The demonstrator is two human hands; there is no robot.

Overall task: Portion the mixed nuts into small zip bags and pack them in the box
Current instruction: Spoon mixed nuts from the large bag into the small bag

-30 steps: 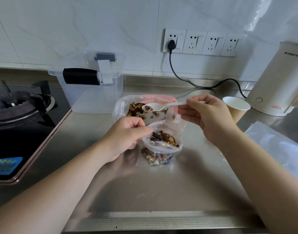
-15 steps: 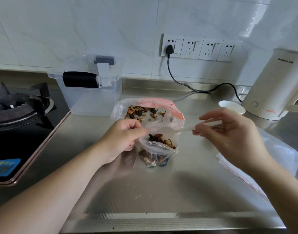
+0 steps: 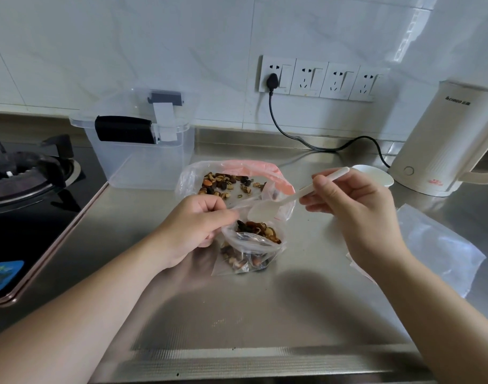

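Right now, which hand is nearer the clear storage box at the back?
Left. The left hand pinches the small zip bag just in front of the clear storage box; the right hand, holding the spoon, is farther off to the right.

The cream kettle [image 3: 442,139] is showing a small dark brand mark near its top, seemingly reading "CHIGO"; red print low on its body is staying too blurred to read.

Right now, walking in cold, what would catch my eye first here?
Probably the small zip bag of mixed nuts at the counter's centre, its mouth pinched open by the left hand. Just above it, the right hand holds an empty white plastic spoon. Behind sits the big nut bag, with a clear box further left.
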